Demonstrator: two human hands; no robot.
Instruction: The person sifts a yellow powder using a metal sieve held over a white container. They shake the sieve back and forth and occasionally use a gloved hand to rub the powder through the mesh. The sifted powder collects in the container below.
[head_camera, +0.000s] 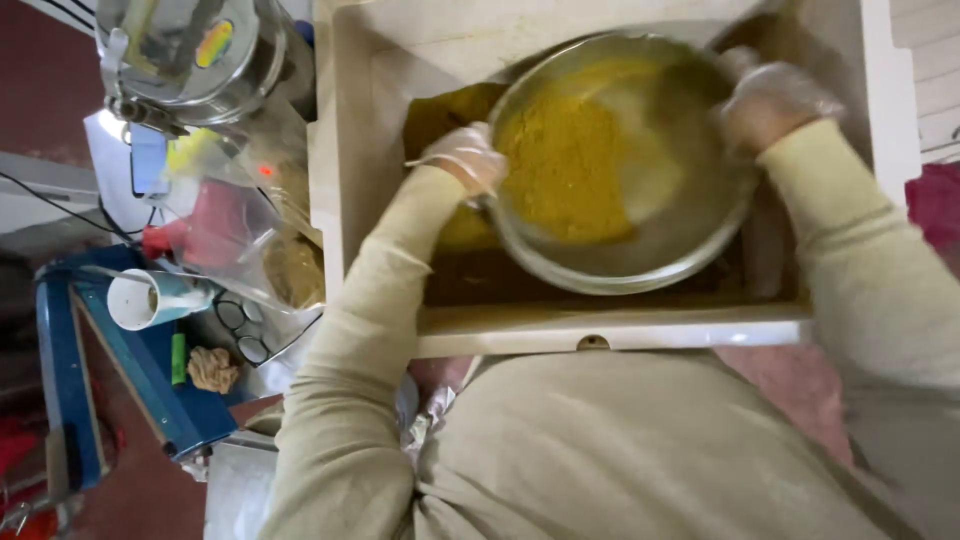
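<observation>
One round metal sieve (640, 250), loaded with yellow powder (570, 165), sits tilted inside one white box (350, 150), with more powder lying in the box at the sieve's 9 o'clock. The gloved left hand (465, 160) curls closed on the rim at 9 o'clock and the gloved right hand (770, 100) wraps the rim at about 2 o'clock, so two hands hold it on opposite sides. The sieve looks stiff and fairly weighty with its load, its smooth rim likely slick under plastic gloves, so opposite points of the rim seem the surest hold; the loose powder would spill or drift easily.
</observation>
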